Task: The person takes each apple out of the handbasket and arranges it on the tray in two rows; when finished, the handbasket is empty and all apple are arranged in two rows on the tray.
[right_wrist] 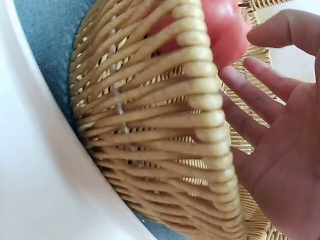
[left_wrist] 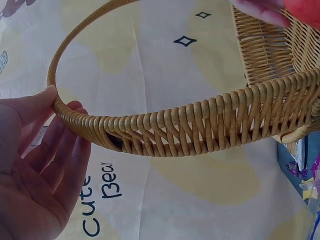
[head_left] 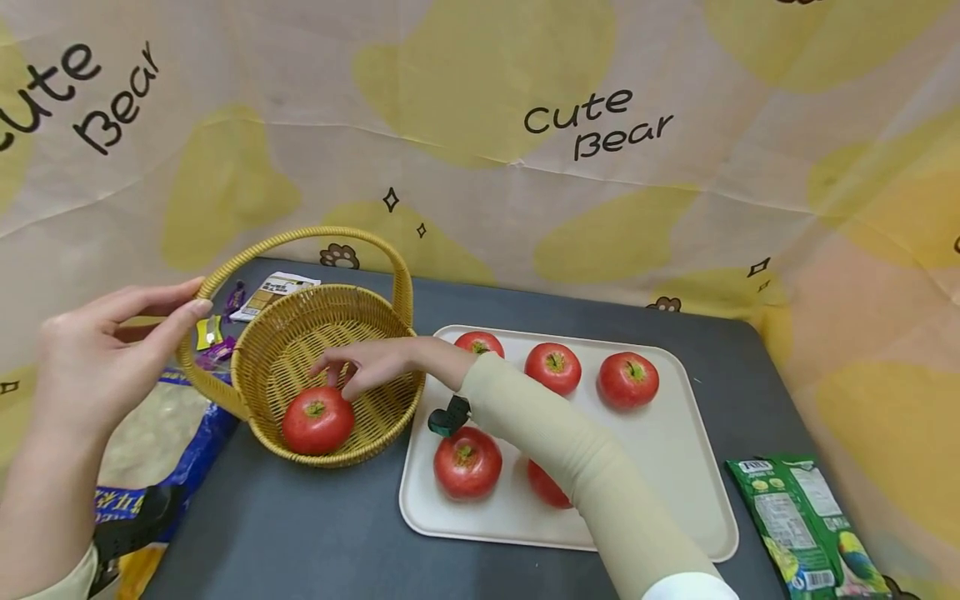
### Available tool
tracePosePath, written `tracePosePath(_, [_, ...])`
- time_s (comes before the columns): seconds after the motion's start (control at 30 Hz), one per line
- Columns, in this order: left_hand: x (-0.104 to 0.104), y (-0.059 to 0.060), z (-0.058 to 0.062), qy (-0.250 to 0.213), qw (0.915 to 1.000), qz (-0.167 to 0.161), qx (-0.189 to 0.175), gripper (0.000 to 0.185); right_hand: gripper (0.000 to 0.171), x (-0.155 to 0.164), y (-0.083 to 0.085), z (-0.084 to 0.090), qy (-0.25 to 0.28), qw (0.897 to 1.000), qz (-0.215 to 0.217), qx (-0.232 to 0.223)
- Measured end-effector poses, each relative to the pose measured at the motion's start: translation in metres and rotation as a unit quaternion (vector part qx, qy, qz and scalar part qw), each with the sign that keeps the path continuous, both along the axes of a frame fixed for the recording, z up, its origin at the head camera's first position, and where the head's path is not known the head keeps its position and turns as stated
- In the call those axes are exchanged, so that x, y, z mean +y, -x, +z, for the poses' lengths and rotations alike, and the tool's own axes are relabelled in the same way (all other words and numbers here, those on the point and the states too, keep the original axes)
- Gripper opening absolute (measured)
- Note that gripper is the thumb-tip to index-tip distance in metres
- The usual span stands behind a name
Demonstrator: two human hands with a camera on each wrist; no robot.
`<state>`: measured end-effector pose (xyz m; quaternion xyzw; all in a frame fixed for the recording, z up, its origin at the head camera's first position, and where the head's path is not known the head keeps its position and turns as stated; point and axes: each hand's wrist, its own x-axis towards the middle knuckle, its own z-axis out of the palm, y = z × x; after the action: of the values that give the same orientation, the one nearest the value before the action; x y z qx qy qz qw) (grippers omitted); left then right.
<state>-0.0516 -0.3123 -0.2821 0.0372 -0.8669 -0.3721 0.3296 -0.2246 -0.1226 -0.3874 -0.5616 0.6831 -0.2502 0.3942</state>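
Note:
A woven yellow basket (head_left: 333,293) with an arched handle (head_left: 330,235) stands on the grey table, one red tomato (head_left: 317,419) lying inside it. My right hand (head_left: 352,371) hovers over that tomato with relaxed, spread fingers and holds nothing; the right wrist view shows the open right hand (right_wrist: 285,130) beside the tomato (right_wrist: 225,25) and the basket wall (right_wrist: 150,125). My left hand (head_left: 180,304) is open at the basket's left side. In the left wrist view its thumb (left_wrist: 45,97) rests on the rim (left_wrist: 200,125). Several tomatoes (head_left: 552,367) lie on a cream tray (head_left: 675,467).
My right sleeve hides part of one tomato (head_left: 546,487) on the tray. A green snack packet (head_left: 810,525) lies at the table's right front. A blue bag (head_left: 150,450) sits at the left edge and small packets (head_left: 270,292) lie behind the basket. A printed cloth hangs behind.

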Motion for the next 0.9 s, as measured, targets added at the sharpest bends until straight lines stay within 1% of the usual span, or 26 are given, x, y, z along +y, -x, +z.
tracePosePath(0.07, [-0.001, 0.0, 0.0, -0.002, 1.0, 0.001, -0.001, 0.026, 0.061, 0.0, -0.001, 0.001, 0.001, 1.0, 0.009, 0.0])
tracePosePath(0.1, [-0.001, 0.0, 0.0, -0.003, 1.0, 0.0, -0.001, 0.026, 0.062, -0.001, -0.002, 0.0, 0.006, 1.0, 0.014, 0.008])
tracePosePath(0.2, [-0.001, 0.001, 0.0, -0.001, 1.0, 0.0, 0.003, 0.026, 0.069, -0.004, -0.006, -0.001, 0.017, 1.0, 0.022, 0.013])
tracePosePath(0.27, [-0.001, 0.001, 0.0, 0.002, 1.0, 0.0, 0.006, 0.025, 0.075, -0.006, -0.01, -0.003, 0.014, 1.0, 0.02, 0.01])
tracePosePath(0.33, [-0.001, 0.001, -0.001, 0.004, 1.0, -0.001, 0.008, 0.025, 0.081, -0.008, -0.016, -0.005, 0.009, 1.0, 0.017, -0.003])
tracePosePath(0.43, [-0.001, 0.001, -0.001, 0.002, 1.0, -0.001, 0.005, 0.025, 0.085, -0.011, -0.024, -0.007, 0.005, 1.0, 0.021, -0.007])
tracePosePath(0.5, [-0.001, 0.001, -0.001, 0.001, 1.0, 0.001, 0.002, 0.026, 0.085, -0.013, -0.028, -0.009, 0.008, 1.0, 0.027, 0.002])
tracePosePath(0.63, [0.0, 0.0, -0.001, -0.003, 1.0, 0.0, 0.002, 0.026, 0.08, -0.015, -0.031, -0.012, 0.016, 0.999, 0.031, 0.027])
tracePosePath(0.73, [0.001, 0.001, -0.001, -0.005, 1.0, -0.004, 0.005, 0.026, 0.077, -0.012, -0.032, -0.011, 0.024, 0.999, 0.029, 0.039])
tracePosePath(0.9, [-0.001, 0.0, -0.002, -0.008, 1.0, -0.003, 0.001, 0.026, 0.077, -0.001, -0.031, -0.003, 0.041, 0.997, 0.02, 0.058])
